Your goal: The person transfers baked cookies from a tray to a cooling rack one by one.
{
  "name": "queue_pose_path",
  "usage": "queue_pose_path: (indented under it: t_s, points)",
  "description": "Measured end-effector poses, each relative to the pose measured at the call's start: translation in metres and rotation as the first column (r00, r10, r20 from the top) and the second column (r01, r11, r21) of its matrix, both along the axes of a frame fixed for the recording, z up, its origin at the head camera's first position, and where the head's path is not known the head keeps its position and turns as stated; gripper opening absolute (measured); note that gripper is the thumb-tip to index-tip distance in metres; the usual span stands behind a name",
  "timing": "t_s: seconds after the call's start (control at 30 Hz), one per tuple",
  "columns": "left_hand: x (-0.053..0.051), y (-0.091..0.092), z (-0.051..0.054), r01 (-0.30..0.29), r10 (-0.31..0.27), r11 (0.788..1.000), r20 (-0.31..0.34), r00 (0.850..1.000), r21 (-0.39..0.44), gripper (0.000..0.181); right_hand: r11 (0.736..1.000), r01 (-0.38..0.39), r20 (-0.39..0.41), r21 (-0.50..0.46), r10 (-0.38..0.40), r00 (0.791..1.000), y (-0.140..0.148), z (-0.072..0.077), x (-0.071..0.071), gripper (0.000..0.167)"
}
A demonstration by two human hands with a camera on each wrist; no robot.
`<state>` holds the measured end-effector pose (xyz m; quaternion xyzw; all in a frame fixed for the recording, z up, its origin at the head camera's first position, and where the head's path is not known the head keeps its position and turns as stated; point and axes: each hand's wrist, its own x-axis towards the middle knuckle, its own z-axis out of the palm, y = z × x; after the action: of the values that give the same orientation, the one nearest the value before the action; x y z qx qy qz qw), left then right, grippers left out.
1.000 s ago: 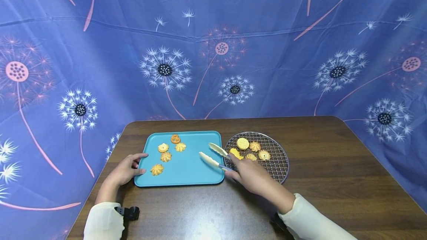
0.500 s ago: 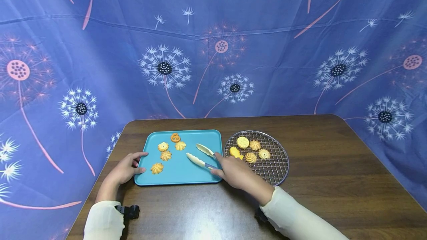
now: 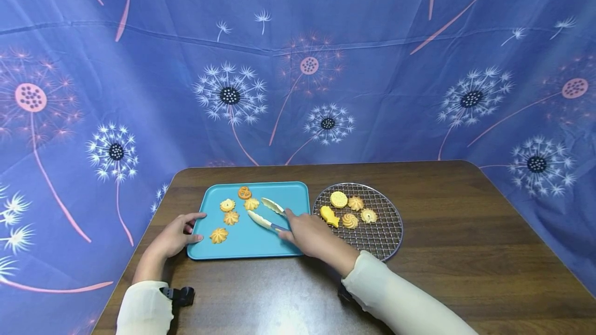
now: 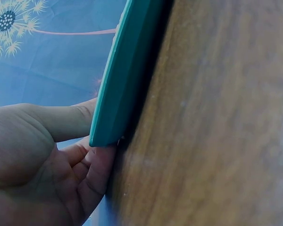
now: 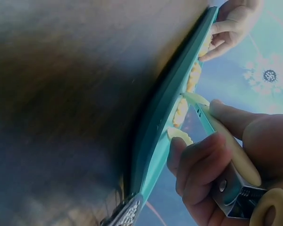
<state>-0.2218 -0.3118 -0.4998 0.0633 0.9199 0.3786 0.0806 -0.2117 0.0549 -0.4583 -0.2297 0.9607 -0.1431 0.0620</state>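
My right hand grips a pair of tongs with cream tips over the teal tray. The tips stand apart, just right of a ridged star-shaped cookie, and hold nothing. My left hand holds the tray's left edge; in the left wrist view its thumb lies at the rim with curled fingers beside it. Also on the tray are a pretzel, a round cookie and two flower-shaped cookies, one in the middle and one in front.
A round wire rack stands right of the tray, under my right forearm. It bears a fish-shaped cookie, a round yellow cookie, a swirl cookie and others. Brown wooden table; a blue dandelion-print cloth hangs behind it.
My right hand has moved left with the tongs, from the rack's edge to over the tray, close to the cookies. The left hand stays on the tray's edge.
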Motion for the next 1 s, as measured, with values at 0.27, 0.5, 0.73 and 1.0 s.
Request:
queue_pose_path:
  t_s: [0.27,0.5,0.73,1.0]
  points:
    - [-0.001,0.0,-0.001,0.01,-0.01,1.0,-0.006,1.0,0.009,0.056,0.999,0.043,0.03,0.026,-0.044,0.999,-0.017,0.0,-0.009,0.073]
    - [0.0,0.001,0.0,0.003,-0.003,1.0,-0.005,1.0,0.011,0.055,0.999,0.045,0.03,0.028,-0.046,0.998,-0.022,0.001,-0.011,0.071]
    - [0.001,0.0,-0.001,-0.002,0.002,1.0,-0.005,1.0,0.011,0.056,0.999,0.026,0.002,0.019,-0.026,1.0,-0.022,-0.001,-0.011,0.068]
    - [0.001,0.0,0.0,0.002,-0.002,1.0,-0.013,1.0,0.007,0.056,1.0,0.005,-0.019,0.003,-0.004,1.0,-0.019,0.001,-0.007,0.066]
